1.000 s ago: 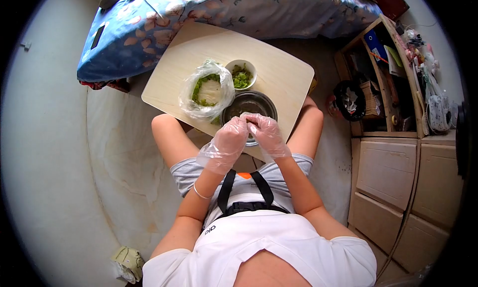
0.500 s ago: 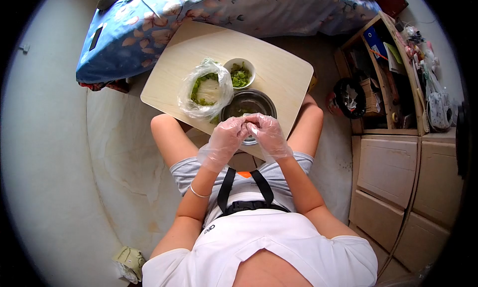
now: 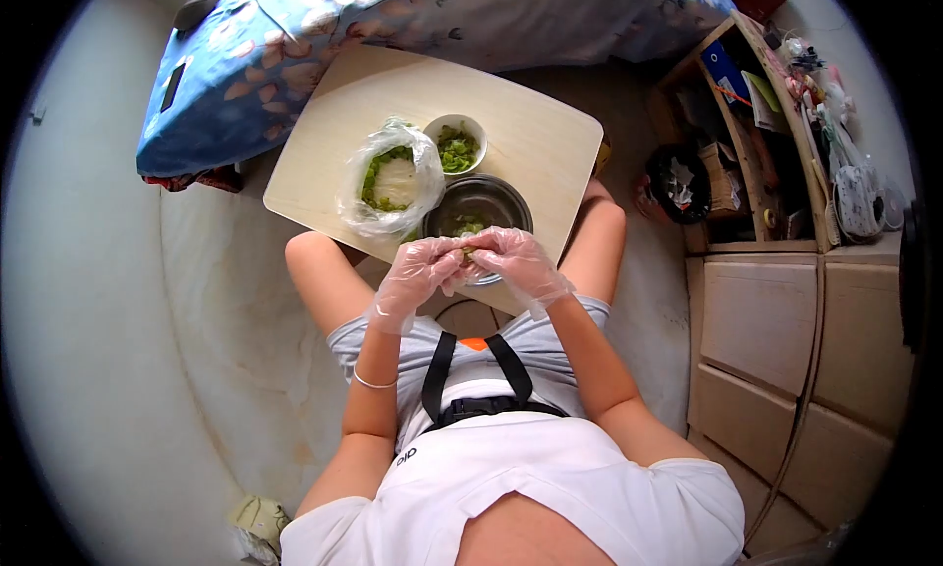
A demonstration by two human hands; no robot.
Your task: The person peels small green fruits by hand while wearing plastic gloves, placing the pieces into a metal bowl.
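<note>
Both hands wear clear plastic gloves and meet over the near rim of a metal bowl (image 3: 521, 204). My left hand (image 3: 417, 276) pinches one side of a small green vegetable piece (image 3: 468, 255), and my right hand (image 3: 523, 266) pinches the other side. The fingers hide most of the piece, so I cannot tell its exact kind. Some green bits lie inside the metal bowl. Behind it stands a white bowl (image 3: 479, 134) with chopped greens (image 3: 456, 151). To its left is an open clear plastic bag (image 3: 424, 178), with green leaves showing round its inside.
The pale low table (image 3: 550, 139) stands against a bed with a floral cover (image 3: 226, 99). A dark phone-like slab (image 3: 173, 86) lies on the bed. At right are a bin with a black liner (image 3: 678, 207) and a wooden shelf (image 3: 756, 247) holding folders.
My hands have parted slightly at the fingertips, and a green piece now shows between them. The whole view has shifted a little, with the table and bowls appearing further left.
</note>
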